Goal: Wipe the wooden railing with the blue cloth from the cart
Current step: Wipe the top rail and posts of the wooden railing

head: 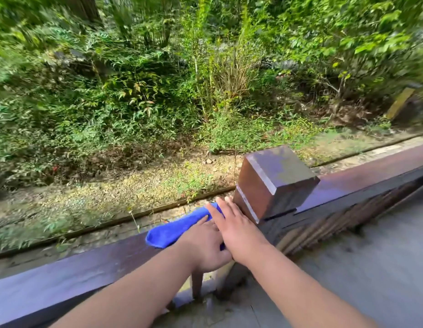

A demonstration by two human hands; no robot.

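Note:
A dark brown wooden railing [87, 268] runs from lower left to upper right across the view. A blue cloth [172, 229] lies folded on its top rail, just left of a square post cap [276, 178]. My left hand [203, 245] presses on the near end of the cloth, fingers curled over it. Laid flat over the cloth, my right hand [234, 226] has its fingers straight, its fingertips beside the post's base. Part of the cloth is hidden under both hands.
Beyond the railing lie gravel, a metal edging strip [125, 218] and dense green shrubs [134, 91]. Thin balusters [336, 216] fill the railing right of the post. A grey paved floor [371, 268] spreads on my side.

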